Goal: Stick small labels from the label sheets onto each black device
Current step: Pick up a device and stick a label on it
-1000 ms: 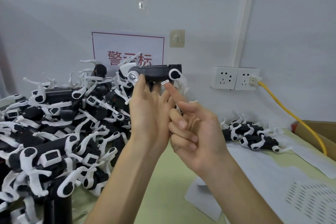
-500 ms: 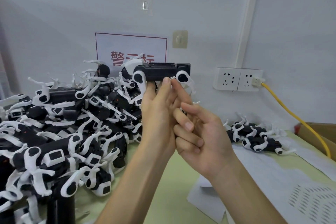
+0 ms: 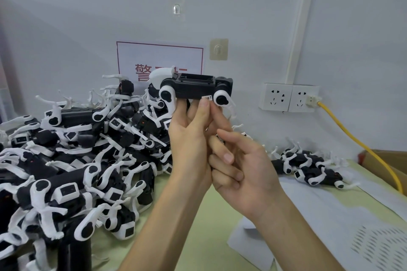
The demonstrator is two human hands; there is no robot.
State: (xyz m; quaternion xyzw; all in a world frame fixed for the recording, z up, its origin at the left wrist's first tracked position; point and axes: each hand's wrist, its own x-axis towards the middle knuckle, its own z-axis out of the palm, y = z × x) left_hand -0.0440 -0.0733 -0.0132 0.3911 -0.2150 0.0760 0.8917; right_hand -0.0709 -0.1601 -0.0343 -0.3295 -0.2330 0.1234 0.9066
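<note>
Green tabletop (image 3: 211, 222) carries a big heap of black devices (image 3: 72, 160) on my left, with label sheets (image 3: 330, 215) and a smaller cluster (image 3: 308, 166) on the right. My left grip (image 3: 189, 143) is clamped from below on one black device (image 3: 196, 88), held up in front of the wall. Its long axis is level, running left-right, with white-capped ends out to each side and the slot facing up. Right grip (image 3: 244, 165) is loosely apart, index tip pressing the small label (image 3: 207, 97) on the device's lower edge near its right end.

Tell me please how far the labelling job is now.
Done, probably: the small group at right. In hand: left hand holds one black device; right hand presses a label on it. Left, likely: the large pile.
</note>
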